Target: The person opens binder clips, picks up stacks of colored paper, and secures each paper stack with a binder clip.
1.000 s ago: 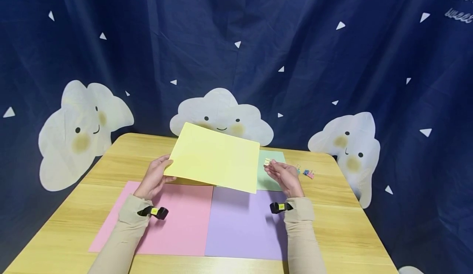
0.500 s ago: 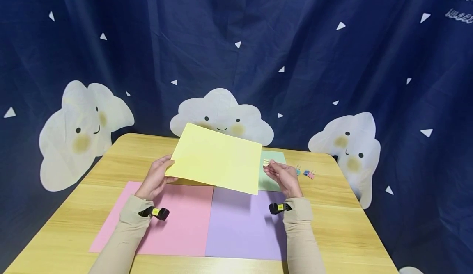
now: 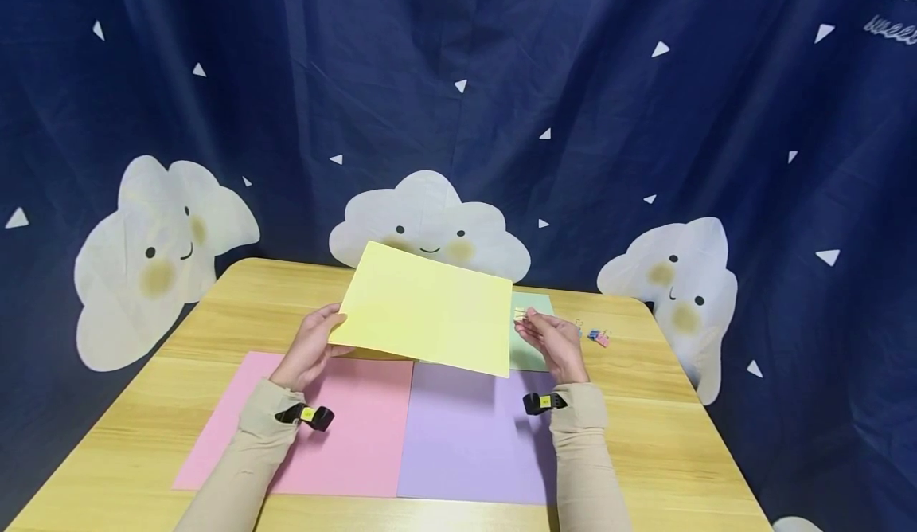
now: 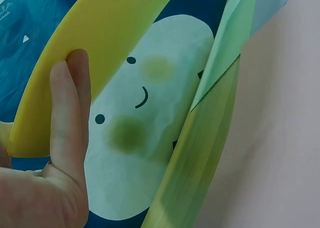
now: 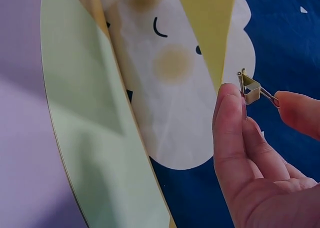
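Note:
A yellow sheet [image 3: 430, 309], perhaps paper or thin card, is held up tilted above the table. My left hand [image 3: 311, 347] pinches its lower left corner, thumb on the upper face and fingers beneath; in the left wrist view the fingers [image 4: 70, 112] lie against its underside. Close to the sheet's right edge, my right hand [image 3: 555, 345] pinches a yellow binder clip [image 5: 252, 90] by its wire handles, between thumb and fingertips. The clip's mouth looks slightly parted in the right wrist view. Clip and sheet appear apart in the head view.
On the wooden table [image 3: 666, 420] lie a pink sheet [image 3: 344, 436], a purple sheet [image 3: 476, 452] and a green sheet [image 3: 530, 353], partly covered from view. Blue and pink binder clips [image 3: 599, 338] lie at the right, with another half hidden behind my right hand. A dark blue curtain [image 3: 458, 118] hangs behind.
My left hand has shifted slightly right with the yellow sheet, bringing its right edge nearer the yellow binder clip. The right hand has stayed almost in place.

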`<state>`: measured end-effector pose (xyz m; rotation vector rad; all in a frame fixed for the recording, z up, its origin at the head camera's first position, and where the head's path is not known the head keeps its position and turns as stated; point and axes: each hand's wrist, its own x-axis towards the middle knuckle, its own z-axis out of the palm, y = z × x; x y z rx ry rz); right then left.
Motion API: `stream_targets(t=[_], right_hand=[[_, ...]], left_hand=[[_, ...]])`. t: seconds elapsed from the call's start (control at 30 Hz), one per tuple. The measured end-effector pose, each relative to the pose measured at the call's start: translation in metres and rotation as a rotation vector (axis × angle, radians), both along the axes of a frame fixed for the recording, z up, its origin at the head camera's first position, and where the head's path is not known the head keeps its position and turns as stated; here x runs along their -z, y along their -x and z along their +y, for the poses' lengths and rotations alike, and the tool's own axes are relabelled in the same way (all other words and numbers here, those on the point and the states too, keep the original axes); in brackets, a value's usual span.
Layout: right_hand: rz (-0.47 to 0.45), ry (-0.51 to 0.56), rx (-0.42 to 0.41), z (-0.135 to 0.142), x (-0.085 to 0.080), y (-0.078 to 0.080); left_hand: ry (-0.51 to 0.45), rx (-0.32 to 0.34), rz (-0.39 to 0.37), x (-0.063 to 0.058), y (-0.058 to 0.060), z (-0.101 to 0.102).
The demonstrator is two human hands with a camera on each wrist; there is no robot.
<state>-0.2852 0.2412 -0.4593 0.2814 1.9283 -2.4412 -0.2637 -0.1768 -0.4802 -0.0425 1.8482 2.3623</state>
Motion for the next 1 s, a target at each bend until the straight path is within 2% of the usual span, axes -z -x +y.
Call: stream_targets(t=[1.0], right_hand=[[0.02,0.003,0.038,0.0022,0.0004,-0.0007]], left_hand=[[-0.051,0.019,0.006,-0.0015,-0.0016,0.0039]])
